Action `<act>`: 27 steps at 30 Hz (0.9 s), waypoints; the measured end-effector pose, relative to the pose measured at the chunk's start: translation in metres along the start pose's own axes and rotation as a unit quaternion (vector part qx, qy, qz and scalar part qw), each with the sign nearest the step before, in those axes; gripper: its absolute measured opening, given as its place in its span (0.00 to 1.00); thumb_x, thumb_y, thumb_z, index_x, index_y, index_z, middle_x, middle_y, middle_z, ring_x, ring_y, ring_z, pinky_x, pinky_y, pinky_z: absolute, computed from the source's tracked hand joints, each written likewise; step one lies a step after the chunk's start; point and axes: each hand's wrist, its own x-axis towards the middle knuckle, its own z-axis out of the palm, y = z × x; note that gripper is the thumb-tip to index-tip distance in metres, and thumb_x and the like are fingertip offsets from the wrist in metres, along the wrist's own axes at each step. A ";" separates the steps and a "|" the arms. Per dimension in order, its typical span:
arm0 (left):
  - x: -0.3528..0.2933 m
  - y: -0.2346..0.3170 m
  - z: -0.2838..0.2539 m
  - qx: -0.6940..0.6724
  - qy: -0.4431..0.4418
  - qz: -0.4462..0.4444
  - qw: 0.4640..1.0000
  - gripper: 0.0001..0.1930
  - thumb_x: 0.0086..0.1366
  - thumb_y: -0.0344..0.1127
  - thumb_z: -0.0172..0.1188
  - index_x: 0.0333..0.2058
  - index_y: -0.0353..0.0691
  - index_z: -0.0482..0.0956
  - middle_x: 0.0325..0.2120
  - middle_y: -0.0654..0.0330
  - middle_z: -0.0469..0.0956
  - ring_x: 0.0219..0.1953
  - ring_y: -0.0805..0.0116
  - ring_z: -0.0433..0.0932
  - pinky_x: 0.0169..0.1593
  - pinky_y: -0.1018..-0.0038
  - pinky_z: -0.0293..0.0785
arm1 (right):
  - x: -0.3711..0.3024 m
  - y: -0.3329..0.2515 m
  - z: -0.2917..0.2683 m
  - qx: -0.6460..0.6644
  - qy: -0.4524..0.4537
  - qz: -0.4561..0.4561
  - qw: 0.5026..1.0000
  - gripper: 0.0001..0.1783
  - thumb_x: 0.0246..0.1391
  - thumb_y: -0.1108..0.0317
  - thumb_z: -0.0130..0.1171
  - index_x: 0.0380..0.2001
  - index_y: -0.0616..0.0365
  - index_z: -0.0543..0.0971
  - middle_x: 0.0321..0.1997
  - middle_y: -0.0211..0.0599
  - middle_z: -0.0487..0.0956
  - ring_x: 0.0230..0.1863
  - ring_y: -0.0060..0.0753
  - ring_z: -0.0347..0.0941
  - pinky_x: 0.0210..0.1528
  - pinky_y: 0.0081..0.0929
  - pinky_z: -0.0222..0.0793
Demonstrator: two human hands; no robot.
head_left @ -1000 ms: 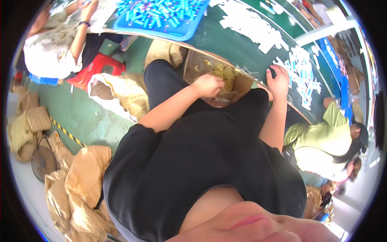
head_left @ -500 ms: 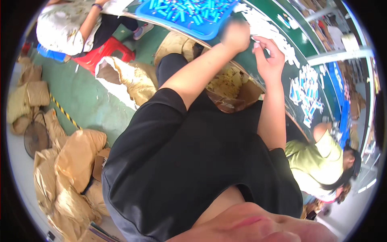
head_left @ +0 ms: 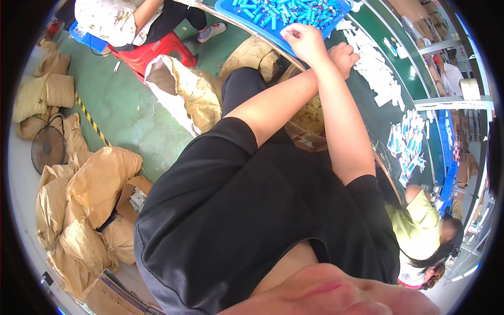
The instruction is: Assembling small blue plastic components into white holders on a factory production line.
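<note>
My forearms cross over the near edge of the green worktable (head_left: pixel 367 113). Reaching in from the right, my right hand (head_left: pixel 307 42) hovers at the near right side of a blue tray (head_left: pixel 247 23), thumb and fingers pinched together. In the tray lies a heap of small blue cylinders (head_left: pixel 273 11) with thin wires. My left hand (head_left: pixel 344 59) passes beneath the right forearm, its fingers curled in beside scattered white strips (head_left: pixel 375 68). Whatever either hand may grip is too small or hidden to make out.
Blue-and-white pieces (head_left: pixel 407 142) lie piled farther right on the table. Under its edge is a carton of yellowish scraps (head_left: pixel 310 118). An open sack (head_left: pixel 184 92) stands to the left. One person (head_left: pixel 118 21) sits at the upper left, another (head_left: pixel 420 220) at the lower right.
My hands were together above the table. The right has swung left to the tray, crossing over the left arm, while the left has shifted right toward the white strips. The view has shifted slightly.
</note>
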 end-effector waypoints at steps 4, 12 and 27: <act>0.005 -0.012 0.006 0.213 -0.097 -0.091 0.968 0.16 0.57 0.33 0.65 0.45 0.41 0.81 0.42 0.52 0.78 0.45 0.52 0.78 0.46 0.60 0.78 | -0.026 -0.005 -0.032 0.035 0.127 0.032 0.991 0.14 0.68 0.58 0.67 0.44 0.58 0.87 0.39 0.32 0.89 0.43 0.22 0.82 0.48 0.24 0.76; -0.002 0.011 -0.018 0.031 -0.041 0.061 0.997 0.07 0.55 0.33 0.63 0.32 0.41 0.83 0.32 0.56 0.84 0.43 0.53 0.84 0.49 0.57 0.83 | -0.118 0.026 -0.151 0.375 0.229 0.109 0.892 0.11 0.76 0.62 0.56 0.45 0.59 0.80 0.41 0.42 0.88 0.37 0.28 0.82 0.40 0.28 0.79; -0.039 0.076 -0.055 -0.019 -0.225 0.089 0.970 0.07 0.61 0.32 0.62 0.34 0.38 0.87 0.40 0.58 0.86 0.47 0.54 0.83 0.51 0.59 0.82 | -0.228 0.097 -0.175 -0.152 0.179 0.276 0.932 0.29 0.58 0.54 0.71 0.60 0.56 0.81 0.45 0.44 0.90 0.37 0.35 0.86 0.49 0.34 0.80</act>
